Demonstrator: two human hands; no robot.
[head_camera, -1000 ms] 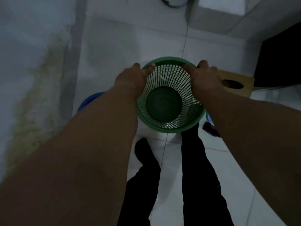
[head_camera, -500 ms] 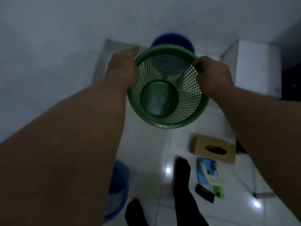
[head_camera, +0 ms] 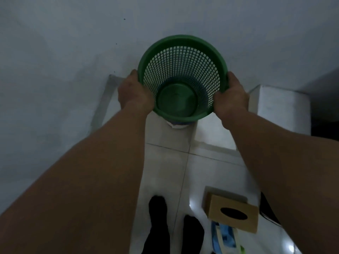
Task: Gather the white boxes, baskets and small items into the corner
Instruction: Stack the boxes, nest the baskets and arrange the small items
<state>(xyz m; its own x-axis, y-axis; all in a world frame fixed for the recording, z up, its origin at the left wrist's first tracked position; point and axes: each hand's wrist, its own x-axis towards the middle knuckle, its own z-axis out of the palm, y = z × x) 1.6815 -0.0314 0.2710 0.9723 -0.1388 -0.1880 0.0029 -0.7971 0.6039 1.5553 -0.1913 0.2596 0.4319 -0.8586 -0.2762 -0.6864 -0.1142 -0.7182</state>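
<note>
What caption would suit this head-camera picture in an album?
Overhead: left hand and right hand hold a green mesh basket by its rim near the wall, a white box beside it.

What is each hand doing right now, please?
Left hand: grips the green basket by its rim.
Right hand: grips the rim's opposite side.

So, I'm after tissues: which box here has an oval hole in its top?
The brown cardboard box, lower right in the view. The white box further up shows a plain top with no hole.
</note>
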